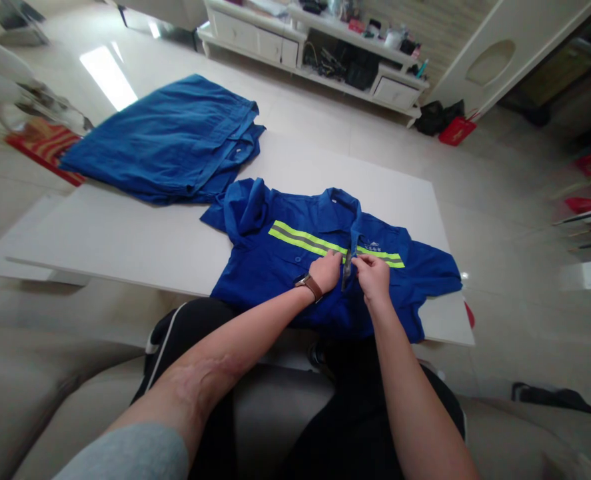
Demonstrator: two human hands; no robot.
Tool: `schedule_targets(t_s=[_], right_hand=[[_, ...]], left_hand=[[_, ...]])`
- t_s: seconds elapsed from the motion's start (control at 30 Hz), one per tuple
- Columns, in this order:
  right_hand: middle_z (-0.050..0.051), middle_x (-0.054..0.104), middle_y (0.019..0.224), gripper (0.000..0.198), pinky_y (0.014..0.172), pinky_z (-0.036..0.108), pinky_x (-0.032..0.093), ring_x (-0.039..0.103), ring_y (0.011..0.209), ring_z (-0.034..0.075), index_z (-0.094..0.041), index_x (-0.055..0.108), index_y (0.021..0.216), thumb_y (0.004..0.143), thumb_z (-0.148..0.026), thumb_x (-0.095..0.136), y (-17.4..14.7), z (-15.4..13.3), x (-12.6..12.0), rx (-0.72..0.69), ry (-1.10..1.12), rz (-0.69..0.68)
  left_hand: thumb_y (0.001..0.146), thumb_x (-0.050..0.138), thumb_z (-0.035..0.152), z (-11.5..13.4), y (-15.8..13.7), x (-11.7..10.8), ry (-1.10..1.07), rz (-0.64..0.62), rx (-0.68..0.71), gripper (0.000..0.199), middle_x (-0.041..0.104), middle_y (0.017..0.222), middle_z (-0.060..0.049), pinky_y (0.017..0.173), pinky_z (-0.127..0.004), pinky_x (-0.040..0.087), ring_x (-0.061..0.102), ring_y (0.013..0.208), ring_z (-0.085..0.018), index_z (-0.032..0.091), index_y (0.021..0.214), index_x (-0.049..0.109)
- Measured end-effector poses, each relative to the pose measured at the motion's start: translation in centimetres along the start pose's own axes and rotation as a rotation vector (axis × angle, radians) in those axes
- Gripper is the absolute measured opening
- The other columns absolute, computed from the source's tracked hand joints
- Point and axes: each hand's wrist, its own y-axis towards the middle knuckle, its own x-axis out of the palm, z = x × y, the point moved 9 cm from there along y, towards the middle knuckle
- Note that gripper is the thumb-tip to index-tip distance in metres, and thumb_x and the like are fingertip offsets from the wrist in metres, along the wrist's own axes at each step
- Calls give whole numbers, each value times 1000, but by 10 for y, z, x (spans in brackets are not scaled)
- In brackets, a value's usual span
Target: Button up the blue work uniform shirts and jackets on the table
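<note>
A blue work jacket [285,273] lies front up across the table, its collar pointing away from me. A yellow-green and grey reflective strip [300,238] crosses its chest, and a small white logo sits on one side. At the jacket's front opening, my left hand [326,270], with a brown-strapped watch [309,287] on the wrist, has its fingers closed on the cloth. Just to the right, my right hand [374,275] pinches the other edge of the opening. A dark zipper strip [346,270] shows between the two hands.
Folded blue garments [160,140] are stacked on the left part of the white table [125,240]. My knees are close under the table's near edge. A white TV cabinet [255,43] with clutter stands beyond, and a red bag [458,131] rests on the floor.
</note>
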Motion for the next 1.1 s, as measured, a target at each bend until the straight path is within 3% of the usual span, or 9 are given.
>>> schedule_targets(t_s=[0.17, 0.33, 0.47, 0.63, 0.73, 1.1], right_hand=[[4, 69, 64, 25, 58, 30, 44, 62, 61, 21, -17, 72, 68, 59, -40, 72, -2, -4, -1, -15, -47, -28], [3, 67, 60, 23, 56, 30, 43, 61, 59, 21, -18, 72, 67, 62, -41, 70, -1, -4, 0, -47, -111, -58], [5, 69, 64, 26, 58, 30, 46, 62, 60, 22, -17, 72, 70, 62, -42, 70, 2, -4, -5, -63, -93, -15], [6, 71, 67, 30, 60, 31, 47, 63, 63, 22, -17, 74, 74, 63, -45, 71, 3, -5, -6, -86, -82, -10], [7, 73, 70, 30, 60, 32, 48, 65, 64, 23, -16, 74, 74, 63, -44, 72, 1, -8, -2, -97, -59, -41], [8, 73, 72, 31, 63, 35, 52, 67, 66, 24, -16, 76, 77, 69, -45, 70, -10, -26, 4, -128, -41, -99]], left_hand=[[100, 44, 22, -7, 1, 1, -82, 3, -17, 20, 62, 124, -15, 86, -38, 52, 69, 103, -28, 18, 115, 57], [97, 50, 19, -3, 2, -6, -212, 30, 9, 15, 71, 105, -13, 86, -36, 49, 68, 99, -27, 19, 108, 59], [92, 54, 14, 5, 4, -24, -372, 105, 78, 12, 72, 94, -9, 82, -32, 49, 68, 88, -23, 19, 101, 62], [89, 56, 11, 5, 4, -37, -601, 88, 123, 9, 67, 75, 0, 70, -26, 47, 63, 63, -14, 19, 91, 61], [88, 56, 10, 3, 2, -40, -689, 86, 129, 9, 65, 72, 2, 64, -25, 46, 62, 58, -12, 19, 90, 61], [80, 58, 7, -1, 5, -46, -677, 151, 111, 14, 68, 73, 0, 67, -24, 46, 62, 69, -14, 17, 85, 65]])
